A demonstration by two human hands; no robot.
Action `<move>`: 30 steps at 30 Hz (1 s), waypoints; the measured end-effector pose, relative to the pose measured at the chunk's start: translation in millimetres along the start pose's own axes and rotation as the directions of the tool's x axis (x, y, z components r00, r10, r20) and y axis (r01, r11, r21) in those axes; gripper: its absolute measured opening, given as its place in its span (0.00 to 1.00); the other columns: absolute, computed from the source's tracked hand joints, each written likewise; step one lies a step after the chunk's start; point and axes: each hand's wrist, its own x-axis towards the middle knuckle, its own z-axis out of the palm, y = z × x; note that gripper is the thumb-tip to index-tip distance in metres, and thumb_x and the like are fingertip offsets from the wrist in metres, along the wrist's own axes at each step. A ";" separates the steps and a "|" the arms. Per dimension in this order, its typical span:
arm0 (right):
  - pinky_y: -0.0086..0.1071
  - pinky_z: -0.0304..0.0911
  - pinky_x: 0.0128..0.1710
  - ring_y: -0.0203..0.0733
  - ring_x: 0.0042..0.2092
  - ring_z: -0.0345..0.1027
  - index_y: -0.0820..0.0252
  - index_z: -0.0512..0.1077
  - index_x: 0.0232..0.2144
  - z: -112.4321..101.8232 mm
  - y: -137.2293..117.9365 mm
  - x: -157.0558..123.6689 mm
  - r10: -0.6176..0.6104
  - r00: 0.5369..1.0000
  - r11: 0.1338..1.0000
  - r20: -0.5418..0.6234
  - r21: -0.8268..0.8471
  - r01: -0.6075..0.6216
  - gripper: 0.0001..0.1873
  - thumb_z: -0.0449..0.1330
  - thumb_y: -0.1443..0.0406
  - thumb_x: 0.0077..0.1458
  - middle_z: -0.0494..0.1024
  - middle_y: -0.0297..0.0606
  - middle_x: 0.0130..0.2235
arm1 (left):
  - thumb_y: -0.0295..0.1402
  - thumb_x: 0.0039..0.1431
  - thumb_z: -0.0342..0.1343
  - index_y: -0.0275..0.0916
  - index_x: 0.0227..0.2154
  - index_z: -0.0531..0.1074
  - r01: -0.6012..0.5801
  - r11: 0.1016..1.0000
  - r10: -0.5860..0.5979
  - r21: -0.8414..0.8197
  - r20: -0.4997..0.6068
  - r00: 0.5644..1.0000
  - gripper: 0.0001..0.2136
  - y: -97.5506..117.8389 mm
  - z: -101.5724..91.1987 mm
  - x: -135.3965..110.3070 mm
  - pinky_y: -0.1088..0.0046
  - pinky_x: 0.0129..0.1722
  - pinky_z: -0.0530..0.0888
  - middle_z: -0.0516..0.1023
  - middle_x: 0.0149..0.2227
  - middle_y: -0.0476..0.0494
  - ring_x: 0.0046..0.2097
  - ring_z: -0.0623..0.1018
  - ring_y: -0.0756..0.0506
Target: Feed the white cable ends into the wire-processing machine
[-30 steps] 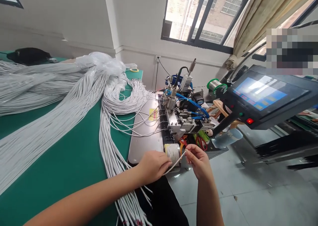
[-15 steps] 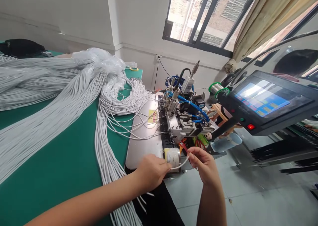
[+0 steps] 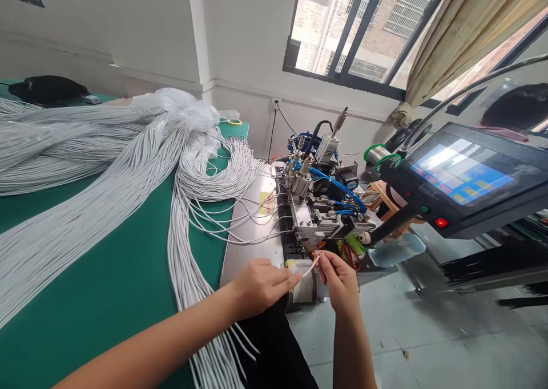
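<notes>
Between my two hands runs a short stretch of white cable (image 3: 310, 268). My left hand (image 3: 266, 286) is closed on it, fingers pointing right, above a round labelled part (image 3: 303, 292) at the machine's near end. The fingertips of my right hand (image 3: 338, 278) pinch the cable's end, just in front of the machine (image 3: 317, 201). Several cables run from the machine across a metal plate (image 3: 252, 258) to a coiled bundle (image 3: 214, 178). A hanging bundle of white cables (image 3: 184, 263) passes under my left forearm.
Long white cables (image 3: 94, 206) and clear plastic wrap (image 3: 171, 104) lie on the green table (image 3: 115, 303). At right stand a touchscreen (image 3: 462, 169), a green-rimmed wire spool (image 3: 381, 156) and a plastic container (image 3: 398, 251). Part of another person (image 3: 516, 106) shows at the right edge.
My right hand has come left, nearer to my left hand, and the cable between them looks shorter and straighter. My left hand has shifted slightly right. The view has tilted a little.
</notes>
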 end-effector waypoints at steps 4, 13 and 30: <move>0.24 0.49 0.18 0.28 0.21 0.53 0.60 0.76 0.34 2.3 5.4 6.0 0.069 0.994 0.981 0.080 0.174 -0.082 0.14 0.61 0.56 0.54 0.69 0.33 0.25 | 0.26 0.64 0.43 0.37 0.42 0.71 0.122 0.990 -0.122 0.070 -0.003 0.992 0.12 -6.6 7.7 -3.3 0.72 0.25 0.63 0.75 0.27 0.48 0.27 0.72 0.51; 0.29 0.59 0.26 0.38 0.27 0.64 0.62 0.73 0.32 -0.3 9.1 21.4 -0.049 0.998 0.914 0.042 -0.402 0.062 0.15 0.58 0.55 0.53 0.75 0.39 0.28 | 0.26 0.58 0.47 0.39 0.48 0.70 0.200 0.971 -0.219 0.128 0.158 0.963 0.16 -18.4 21.9 -6.8 0.70 0.30 0.68 0.72 0.29 0.46 0.31 0.70 0.47; 0.29 0.56 0.29 0.39 0.29 0.60 0.60 0.68 0.28 -4.2 33.9 43.2 0.016 0.989 0.909 0.145 -0.415 0.046 0.18 0.53 0.51 0.55 0.68 0.33 0.26 | 0.28 0.59 0.48 0.46 0.52 0.69 0.433 0.899 -0.428 0.065 0.338 0.838 0.18 -22.0 29.1 0.8 0.73 0.31 0.69 0.72 0.30 0.47 0.32 0.72 0.48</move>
